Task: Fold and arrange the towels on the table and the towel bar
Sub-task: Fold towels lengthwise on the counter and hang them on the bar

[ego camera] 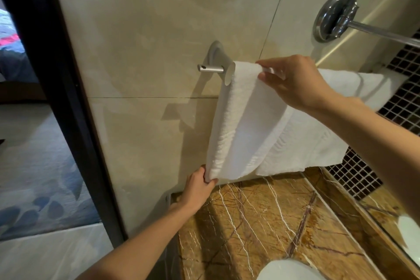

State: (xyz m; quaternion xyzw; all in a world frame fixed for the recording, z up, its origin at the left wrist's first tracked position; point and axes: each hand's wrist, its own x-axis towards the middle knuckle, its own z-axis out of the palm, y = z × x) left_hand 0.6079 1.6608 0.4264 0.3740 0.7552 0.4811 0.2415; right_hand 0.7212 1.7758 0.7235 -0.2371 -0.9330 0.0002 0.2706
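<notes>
Pinching the top fold of the white towel (241, 120) at the towel bar (210, 68) with the right hand (295, 82), likely to stop any sliding. Gripping the bottom corner below with the left hand (200, 186), fingers curled round, probably to pull this 1 hanging fold taut.

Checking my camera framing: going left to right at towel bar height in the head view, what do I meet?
Black door frame, matte silver bar bracket, white terry towel, dark mosaic tile wall.

A white towel (241, 120) hangs in a long folded strip over the silver towel bar (210, 68), mid-frame. A wider towel (306, 145) hangs right of it.
</notes>
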